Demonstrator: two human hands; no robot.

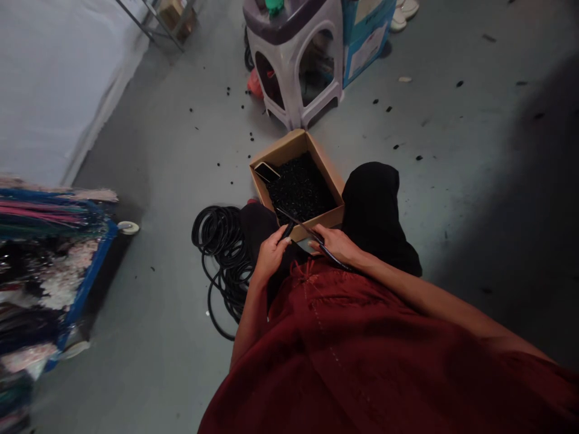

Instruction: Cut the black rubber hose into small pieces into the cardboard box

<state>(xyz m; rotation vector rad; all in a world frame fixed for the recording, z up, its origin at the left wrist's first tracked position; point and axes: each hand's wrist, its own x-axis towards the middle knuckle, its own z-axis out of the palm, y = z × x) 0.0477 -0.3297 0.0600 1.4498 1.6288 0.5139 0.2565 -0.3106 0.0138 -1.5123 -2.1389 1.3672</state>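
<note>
My left hand (270, 254) is closed around the end of a black hose (288, 229), which sticks out past the thumb. My right hand (335, 242) grips what look like scissors (309, 229), with a thin dark blade and a black handle. The blade reaches left, close by the hose end; whether it touches cannot be made out. Just beyond both hands a cardboard box (332, 218) stands between the knees, holding many small black pieces (301, 184). A phone-like dark rectangle with a light rim (267, 172) lies at its left inner side.
Coils of black hose (221, 241) lie on the floor at the left. A grey plastic stool (294, 66) stands behind the box, beside a blue carton (367, 45). A blue-framed cart (85, 289) with bundled strands is far left. Small black bits dot the floor.
</note>
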